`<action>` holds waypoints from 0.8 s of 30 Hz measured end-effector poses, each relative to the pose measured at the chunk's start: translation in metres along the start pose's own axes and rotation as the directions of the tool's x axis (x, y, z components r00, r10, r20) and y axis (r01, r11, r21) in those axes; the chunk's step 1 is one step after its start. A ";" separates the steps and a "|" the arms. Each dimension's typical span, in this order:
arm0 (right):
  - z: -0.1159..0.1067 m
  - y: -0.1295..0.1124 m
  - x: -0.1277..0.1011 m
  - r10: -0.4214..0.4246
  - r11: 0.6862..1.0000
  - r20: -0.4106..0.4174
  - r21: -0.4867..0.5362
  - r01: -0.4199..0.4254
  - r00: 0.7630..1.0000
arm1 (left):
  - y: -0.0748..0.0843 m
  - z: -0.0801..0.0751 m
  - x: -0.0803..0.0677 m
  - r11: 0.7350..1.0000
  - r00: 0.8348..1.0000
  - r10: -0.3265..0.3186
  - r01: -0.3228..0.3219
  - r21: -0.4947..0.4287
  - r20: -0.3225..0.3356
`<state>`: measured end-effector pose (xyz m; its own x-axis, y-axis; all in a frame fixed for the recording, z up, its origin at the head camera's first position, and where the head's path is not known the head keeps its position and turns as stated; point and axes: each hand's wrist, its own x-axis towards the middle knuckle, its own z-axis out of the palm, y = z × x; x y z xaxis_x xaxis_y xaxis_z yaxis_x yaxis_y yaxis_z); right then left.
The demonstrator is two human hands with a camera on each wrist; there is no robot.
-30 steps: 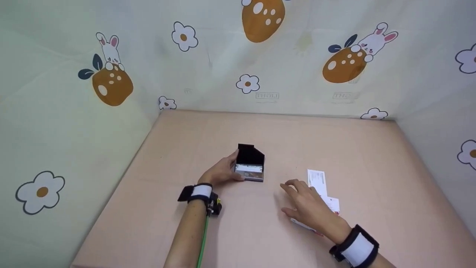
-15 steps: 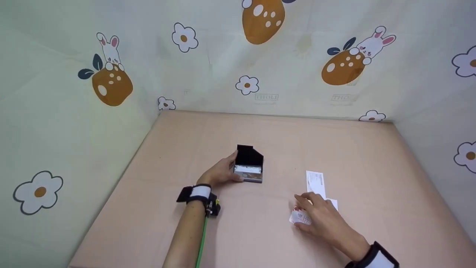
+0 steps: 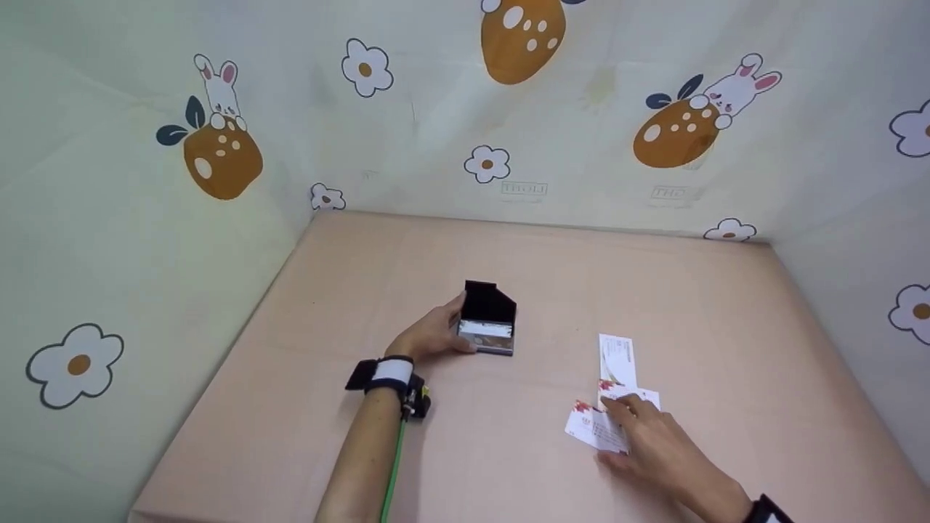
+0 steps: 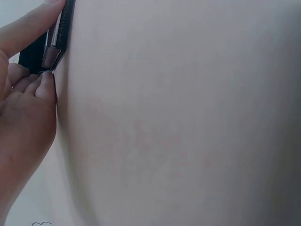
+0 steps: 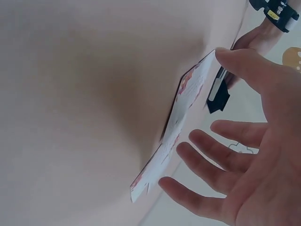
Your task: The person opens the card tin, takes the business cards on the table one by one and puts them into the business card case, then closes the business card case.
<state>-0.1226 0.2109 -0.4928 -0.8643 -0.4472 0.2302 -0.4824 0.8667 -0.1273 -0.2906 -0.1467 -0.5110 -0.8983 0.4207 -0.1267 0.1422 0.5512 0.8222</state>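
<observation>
Head view: white, red-printed card

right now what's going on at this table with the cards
A person is working at a pinkish table with both hands. The left hand grips a small black card case that stands open, with cards already showing inside it. The right hand is lifting one edge of a white card with red print off the table, thumb at its edge and the other fingers spread. Another white card lies flat just beyond it, apart from the case.
</observation>
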 end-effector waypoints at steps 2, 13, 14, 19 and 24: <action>-0.001 0.002 -0.001 0.020 0.999 0.029 0.035 -0.021 0.999 | 0.001 0.000 0.000 1.000 1.000 -0.002 0.002 0.008 0.002; -0.001 0.000 -0.002 0.125 0.987 0.124 0.086 -0.136 0.984 | 0.001 0.001 0.000 1.000 1.000 -0.005 0.005 -0.012 0.002; -0.001 0.000 -0.002 0.139 0.984 0.139 0.089 -0.152 0.980 | 0.001 0.001 0.000 1.000 1.000 -0.002 0.002 -0.010 0.000; -0.001 -0.001 -0.001 0.154 0.981 0.152 0.098 -0.170 0.976 | 0.001 0.000 0.000 1.000 1.000 0.009 -0.009 0.009 -0.003; -0.001 -0.002 -0.001 0.148 0.982 0.137 0.099 -0.162 0.979 | 0.001 0.000 0.000 1.000 1.000 0.010 -0.010 0.014 -0.001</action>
<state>-0.1207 0.2093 -0.4918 -0.9375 -0.3399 0.0748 -0.3474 0.9015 -0.2580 -0.2909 -0.1462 -0.5100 -0.8973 0.4255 -0.1174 0.1572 0.5567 0.8157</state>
